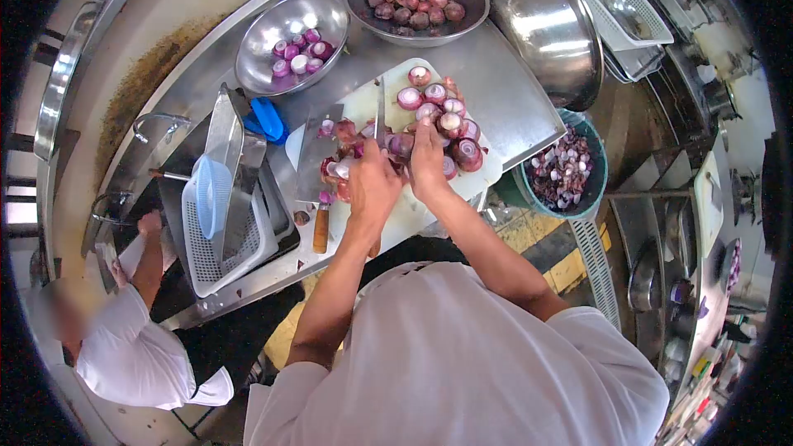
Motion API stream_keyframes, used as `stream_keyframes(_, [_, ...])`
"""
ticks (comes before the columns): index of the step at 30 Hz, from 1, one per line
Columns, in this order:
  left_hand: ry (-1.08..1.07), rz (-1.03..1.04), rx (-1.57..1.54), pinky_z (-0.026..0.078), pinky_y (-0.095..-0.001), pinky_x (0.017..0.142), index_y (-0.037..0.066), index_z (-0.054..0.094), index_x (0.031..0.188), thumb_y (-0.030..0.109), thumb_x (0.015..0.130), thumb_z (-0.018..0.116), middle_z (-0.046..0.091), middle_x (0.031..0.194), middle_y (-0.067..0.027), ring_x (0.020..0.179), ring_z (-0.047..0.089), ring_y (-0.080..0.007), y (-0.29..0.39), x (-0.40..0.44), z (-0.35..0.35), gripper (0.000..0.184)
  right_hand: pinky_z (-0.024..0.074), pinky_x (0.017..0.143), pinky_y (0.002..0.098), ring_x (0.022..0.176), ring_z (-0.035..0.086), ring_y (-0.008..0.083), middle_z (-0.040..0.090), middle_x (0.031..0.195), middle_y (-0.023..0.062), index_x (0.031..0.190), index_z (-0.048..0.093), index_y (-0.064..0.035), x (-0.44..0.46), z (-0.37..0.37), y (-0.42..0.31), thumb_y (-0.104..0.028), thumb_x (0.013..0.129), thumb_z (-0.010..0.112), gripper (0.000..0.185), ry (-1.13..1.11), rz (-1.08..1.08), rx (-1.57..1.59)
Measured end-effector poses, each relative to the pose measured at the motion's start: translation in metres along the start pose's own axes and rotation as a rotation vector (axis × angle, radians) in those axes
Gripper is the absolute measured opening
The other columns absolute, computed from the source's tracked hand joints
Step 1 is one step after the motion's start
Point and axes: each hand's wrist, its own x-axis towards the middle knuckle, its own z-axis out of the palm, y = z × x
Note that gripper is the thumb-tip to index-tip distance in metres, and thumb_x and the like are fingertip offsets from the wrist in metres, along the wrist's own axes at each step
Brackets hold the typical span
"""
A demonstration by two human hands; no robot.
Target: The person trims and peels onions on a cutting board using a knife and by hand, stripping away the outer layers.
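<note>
My left hand point(373, 184) is closed near the handle end of a narrow knife point(380, 111), whose blade points away over the white cutting board point(487, 167). My right hand point(427, 160) is beside it, fingers pressed together at the red onions point(450, 121) with trimmed ends; what its fingertips hold is hidden. Onion trimmings point(337, 169) lie left of my left hand, partly on a broad cleaver blade point(310, 153). The cleaver's wooden handle point(320, 230) points toward me.
Behind the board stand a bowl of peeled onions point(250, 54) and a bowl of unpeeled ones point(353, 2). A large pot point(553, 25) and green scrap bin point(602, 167) are right. White basket point(201, 268) and another person point(136, 347) are left.
</note>
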Motion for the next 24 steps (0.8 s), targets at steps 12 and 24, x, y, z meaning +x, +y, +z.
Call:
stream_keyframes(12, [0.039, -0.181, -0.371, 0.052, -0.0325, 0.042, -0.003, 0.054, 0.114, 0.001, 0.094, 0.054, 0.07, 0.082, -0.0129, 0.058, 0.069, -0.0207, -0.036, 0.004, -0.006, 0.021, 0.0547, 0.083, 0.0342, 0.1, 0.062, 0.0184, 0.061, 0.111, 0.0068, 0.124, 0.053, -0.0047, -0.011, -0.037, -0.042, -0.016, 0.088, 0.075, 0.044, -0.607, 0.361, 0.118])
stream_keyframes(24, [-0.373, -0.008, -0.548, 0.054, -0.0265, 0.044, 0.01, 0.039, 0.148, 0.007, 0.1, 0.048, 0.069, 0.103, -0.0131, 0.069, 0.072, -0.0172, -0.008, -0.005, -0.044, 0.049, 0.0552, 0.067, 0.0281, 0.084, 0.062, 0.0134, 0.063, 0.099, 0.0044, 0.12, 0.059, -0.0003, -0.002, -0.042, -0.022, -0.013, 0.077, 0.084, 0.052, -0.482, 0.094, -0.028])
